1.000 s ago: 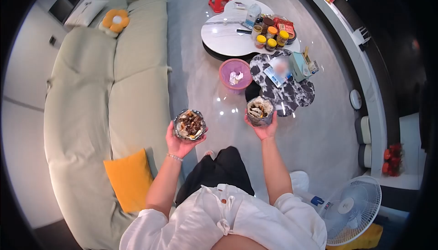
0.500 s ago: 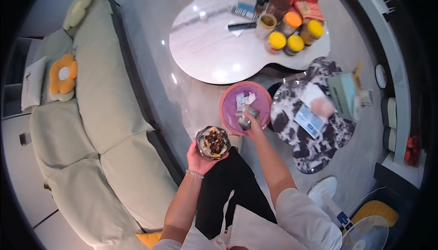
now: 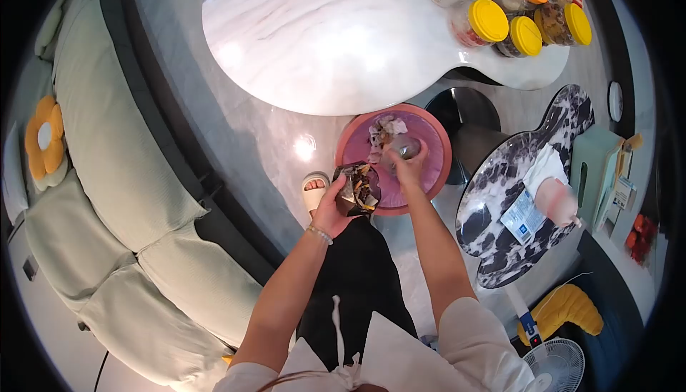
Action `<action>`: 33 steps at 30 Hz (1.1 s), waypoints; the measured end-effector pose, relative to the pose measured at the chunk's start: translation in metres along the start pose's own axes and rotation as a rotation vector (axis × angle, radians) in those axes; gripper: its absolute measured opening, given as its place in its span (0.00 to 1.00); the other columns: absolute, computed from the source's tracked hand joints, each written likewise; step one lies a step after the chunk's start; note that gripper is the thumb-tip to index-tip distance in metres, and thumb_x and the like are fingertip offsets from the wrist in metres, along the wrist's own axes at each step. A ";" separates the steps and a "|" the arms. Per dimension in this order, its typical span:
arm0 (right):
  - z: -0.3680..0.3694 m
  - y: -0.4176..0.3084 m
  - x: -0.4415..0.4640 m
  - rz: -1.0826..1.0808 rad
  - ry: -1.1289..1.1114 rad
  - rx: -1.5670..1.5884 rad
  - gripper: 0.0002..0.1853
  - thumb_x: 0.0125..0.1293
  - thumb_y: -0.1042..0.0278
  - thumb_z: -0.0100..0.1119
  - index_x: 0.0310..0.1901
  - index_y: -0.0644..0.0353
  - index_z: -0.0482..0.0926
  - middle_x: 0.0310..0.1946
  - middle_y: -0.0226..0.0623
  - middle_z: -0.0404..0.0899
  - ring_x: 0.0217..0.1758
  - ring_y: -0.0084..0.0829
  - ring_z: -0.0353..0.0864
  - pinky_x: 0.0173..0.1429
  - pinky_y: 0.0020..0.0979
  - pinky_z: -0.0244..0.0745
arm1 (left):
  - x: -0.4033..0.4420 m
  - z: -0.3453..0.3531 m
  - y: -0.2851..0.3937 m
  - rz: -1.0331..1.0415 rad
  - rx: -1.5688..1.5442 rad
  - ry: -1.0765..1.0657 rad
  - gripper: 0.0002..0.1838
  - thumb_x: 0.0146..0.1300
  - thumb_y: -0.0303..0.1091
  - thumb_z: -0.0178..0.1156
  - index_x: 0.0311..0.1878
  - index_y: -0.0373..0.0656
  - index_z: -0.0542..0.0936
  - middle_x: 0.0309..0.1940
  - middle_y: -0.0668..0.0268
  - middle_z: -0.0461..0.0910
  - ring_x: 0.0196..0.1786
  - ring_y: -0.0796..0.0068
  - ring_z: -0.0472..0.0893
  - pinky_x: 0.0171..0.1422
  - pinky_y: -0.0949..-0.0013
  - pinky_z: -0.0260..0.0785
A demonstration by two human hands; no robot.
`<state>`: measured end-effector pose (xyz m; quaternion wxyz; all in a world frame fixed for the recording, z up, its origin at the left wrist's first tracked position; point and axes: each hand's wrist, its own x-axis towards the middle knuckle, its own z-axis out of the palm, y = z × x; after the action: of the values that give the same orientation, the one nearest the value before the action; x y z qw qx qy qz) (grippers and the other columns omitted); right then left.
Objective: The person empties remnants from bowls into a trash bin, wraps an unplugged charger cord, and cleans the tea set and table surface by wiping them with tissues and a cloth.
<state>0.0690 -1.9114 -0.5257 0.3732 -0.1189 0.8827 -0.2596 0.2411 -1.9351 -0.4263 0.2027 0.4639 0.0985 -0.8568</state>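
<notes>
My left hand (image 3: 329,211) grips a dark faceted bowl (image 3: 348,199), which is tilted toward the bin and holds brown and orange bits. My right hand (image 3: 410,169) is closed around a greyish, see-through rounded object (image 3: 406,147); its exact kind is unclear. That hand is over a pink bin (image 3: 344,150) lined with a purple bag (image 3: 426,133). Crumpled tissues (image 3: 386,129) and small scraps lie inside the bin. The bowl's right side overlaps the bin's near left rim from my viewpoint.
A white marble-look table (image 3: 307,42) stands ahead, bearing yellow-lidded jars (image 3: 488,22). To the right, a black-and-white side table (image 3: 493,177) carries a blue-and-white packet (image 3: 525,217) and a green box (image 3: 597,160). A sofa (image 3: 121,135) lines the left; a fan (image 3: 557,367) stands lower right.
My left hand has brought the bowl right, up to the bin's edge, and tilted it. My right hand stays over the bin with the greyish object. The view has shifted closer to the tables.
</notes>
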 end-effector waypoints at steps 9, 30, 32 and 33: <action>-0.043 -0.002 -0.007 0.108 -0.062 0.381 0.54 0.39 0.60 0.74 0.66 0.63 0.49 0.60 0.49 0.58 0.63 0.41 0.61 0.65 0.36 0.58 | 0.033 0.021 0.009 0.099 0.224 0.074 0.21 0.64 0.42 0.54 0.58 0.44 0.68 0.51 0.64 0.75 0.50 0.68 0.78 0.54 0.62 0.73; -0.092 0.086 -0.098 0.584 -0.641 1.575 0.29 0.63 0.56 0.56 0.63 0.57 0.62 0.60 0.38 0.67 0.64 0.40 0.66 0.65 0.48 0.61 | 0.096 0.052 -0.036 0.849 1.995 0.419 0.39 0.43 0.45 0.69 0.62 0.62 0.66 0.64 0.48 0.53 0.63 0.36 0.55 0.62 0.39 0.51; -0.095 0.098 -0.100 0.492 -0.772 1.690 0.27 0.64 0.56 0.54 0.62 0.57 0.65 0.60 0.36 0.69 0.64 0.37 0.66 0.67 0.43 0.59 | 0.092 0.054 -0.029 0.770 2.059 0.400 0.40 0.43 0.46 0.70 0.63 0.57 0.66 0.62 0.47 0.58 0.61 0.40 0.60 0.63 0.44 0.55; -0.100 0.100 -0.107 0.491 -0.748 1.703 0.27 0.64 0.56 0.54 0.62 0.57 0.65 0.60 0.36 0.69 0.64 0.37 0.66 0.67 0.43 0.59 | 0.091 0.051 -0.024 0.761 2.070 0.376 0.40 0.43 0.46 0.70 0.63 0.57 0.66 0.62 0.47 0.58 0.61 0.40 0.60 0.63 0.44 0.55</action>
<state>0.0701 -1.7476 -0.4578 0.6357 0.3050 0.2220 -0.6734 0.1479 -1.9544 -0.4744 -0.0503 0.5308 -0.7814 -0.3242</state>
